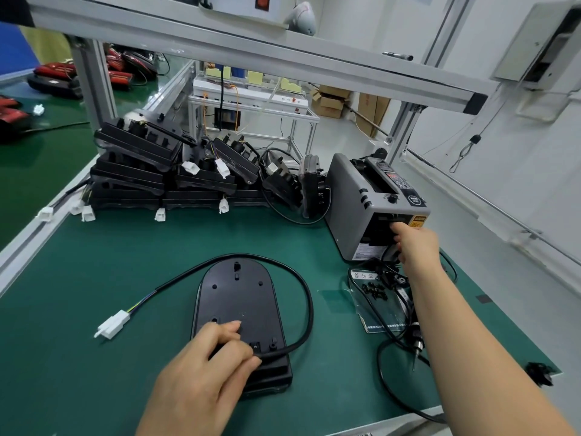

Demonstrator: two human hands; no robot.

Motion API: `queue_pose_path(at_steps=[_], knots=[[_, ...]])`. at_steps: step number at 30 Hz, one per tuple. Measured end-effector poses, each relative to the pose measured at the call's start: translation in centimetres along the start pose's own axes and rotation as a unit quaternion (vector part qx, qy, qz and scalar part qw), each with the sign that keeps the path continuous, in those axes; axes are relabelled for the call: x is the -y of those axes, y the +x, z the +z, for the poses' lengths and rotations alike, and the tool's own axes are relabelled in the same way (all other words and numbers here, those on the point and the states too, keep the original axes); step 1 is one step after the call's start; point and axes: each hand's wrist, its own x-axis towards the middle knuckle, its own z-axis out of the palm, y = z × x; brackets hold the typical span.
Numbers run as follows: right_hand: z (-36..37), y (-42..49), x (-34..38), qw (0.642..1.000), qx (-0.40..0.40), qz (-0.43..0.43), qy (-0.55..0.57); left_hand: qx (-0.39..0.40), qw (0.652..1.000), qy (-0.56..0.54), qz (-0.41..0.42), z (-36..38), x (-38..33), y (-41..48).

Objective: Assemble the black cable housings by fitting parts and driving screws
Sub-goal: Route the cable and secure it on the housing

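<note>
Pinching the cable (309, 309) against the black housing (239, 297) under my left hand (201, 369), I am reaching my right hand (415, 247) to the tape dispenser (349, 196) ahead; whether it is gripping tape, I cannot tell. With my eyes away, the cable may be slipping free.

I work at an assembly station on a factory floor. My bench (78, 294) has a green mat and a frame of aluminium rails (220, 42), with a shelf overhead. Black housings (135, 165) with white-plugged leads are stacked at the back (heaped rather than neat). A grey tape dispenser (352, 196) sits to my right, with a powered screwdriver (415, 339) and loose black screws (374, 291) near it. Another green bench (47, 146) on my left carries red-and-black units (53, 72), and cardboard boxes (331, 102) stand on the floor beyond.
</note>
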Motion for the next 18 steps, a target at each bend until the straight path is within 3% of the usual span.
queue_pose_path(at_steps=[11,18], knots=[[1.4,-0.4,-0.1,0.993,-0.046,0.034,0.099,0.017,1.0,0.006,-0.005,-0.1,0.1,-0.1],[1.0,-1.1,-0.3,0.979,-0.027,0.076,0.189,0.017,1.0,0.003,-0.008,-0.1,0.0,0.0]])
